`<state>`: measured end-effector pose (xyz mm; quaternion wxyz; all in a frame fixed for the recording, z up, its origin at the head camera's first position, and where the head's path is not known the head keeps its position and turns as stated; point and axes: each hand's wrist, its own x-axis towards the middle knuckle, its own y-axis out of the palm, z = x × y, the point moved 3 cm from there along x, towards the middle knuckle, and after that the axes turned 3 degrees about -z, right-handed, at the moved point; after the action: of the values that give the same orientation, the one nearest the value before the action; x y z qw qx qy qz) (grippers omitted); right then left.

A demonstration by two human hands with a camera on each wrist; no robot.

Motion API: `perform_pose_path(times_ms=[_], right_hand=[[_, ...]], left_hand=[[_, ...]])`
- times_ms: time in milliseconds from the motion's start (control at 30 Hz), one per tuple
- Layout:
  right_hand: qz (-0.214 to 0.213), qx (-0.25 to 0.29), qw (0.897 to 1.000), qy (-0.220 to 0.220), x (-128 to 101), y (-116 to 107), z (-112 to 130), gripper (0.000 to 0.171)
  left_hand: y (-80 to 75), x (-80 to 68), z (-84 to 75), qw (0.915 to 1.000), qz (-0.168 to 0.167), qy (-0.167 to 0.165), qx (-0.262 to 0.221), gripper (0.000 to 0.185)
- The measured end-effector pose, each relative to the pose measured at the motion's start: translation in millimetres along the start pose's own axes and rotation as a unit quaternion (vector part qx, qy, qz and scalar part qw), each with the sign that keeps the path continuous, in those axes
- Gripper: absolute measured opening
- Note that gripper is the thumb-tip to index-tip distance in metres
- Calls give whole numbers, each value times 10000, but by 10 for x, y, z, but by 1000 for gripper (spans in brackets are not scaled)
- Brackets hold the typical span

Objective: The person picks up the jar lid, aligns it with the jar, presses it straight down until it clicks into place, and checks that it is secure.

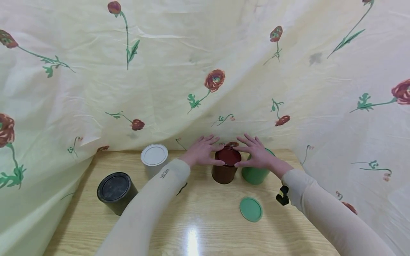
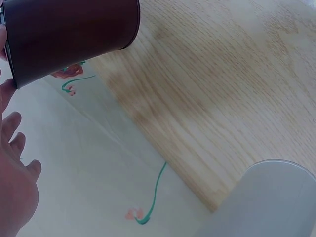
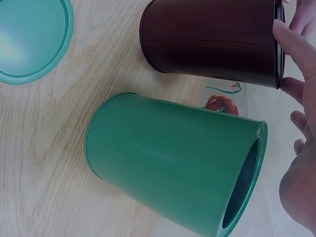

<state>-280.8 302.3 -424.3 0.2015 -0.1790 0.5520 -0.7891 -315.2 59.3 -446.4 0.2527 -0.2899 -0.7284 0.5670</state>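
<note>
A dark brown canister [image 1: 223, 175] stands upright near the back of the table, topped by a dark red-brown lid [image 1: 228, 156]. My left hand [image 1: 205, 153] is at the lid's left side, thumb and forefinger touching its rim, the other fingers spread. From the right, my right hand [image 1: 257, 154] touches the same rim with straight fingers. Close up in the right wrist view, the thumb [image 3: 294, 42] lies at the lid's edge. Beside the brown canister is a green canister [image 3: 168, 153] with an open top. Its matching green round lid [image 1: 251, 209] lies flat in front.
A white canister [image 1: 154, 155] with a lid stands left of the hands, partly behind the left sleeve. Further left and nearer is a black lidded canister [image 1: 115, 188]. Flowered cloth [image 1: 166, 81] hangs behind the wooden table [image 1: 205, 220] and along its sides.
</note>
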Motion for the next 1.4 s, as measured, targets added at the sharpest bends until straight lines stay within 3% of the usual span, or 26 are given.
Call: perform_pose_path(times_ms=[400,667,1033,1400], right_hand=[[76,-336,9994,-28,-32,55,11,71],[-27,-270,9996,12,-56,67,-1,61],[-217,-155,9996,15,-28,111,-10,62],[-329,12,9994,43,46,99,66,59]], left_hand=[[54,-32,-2,9999,98,16,108,82],[69,0,-34,9994,219,-173,222,81],[103,13,-95,9983,-30,-310,487,80],[76,-18,-98,9980,-68,-595,182,79]])
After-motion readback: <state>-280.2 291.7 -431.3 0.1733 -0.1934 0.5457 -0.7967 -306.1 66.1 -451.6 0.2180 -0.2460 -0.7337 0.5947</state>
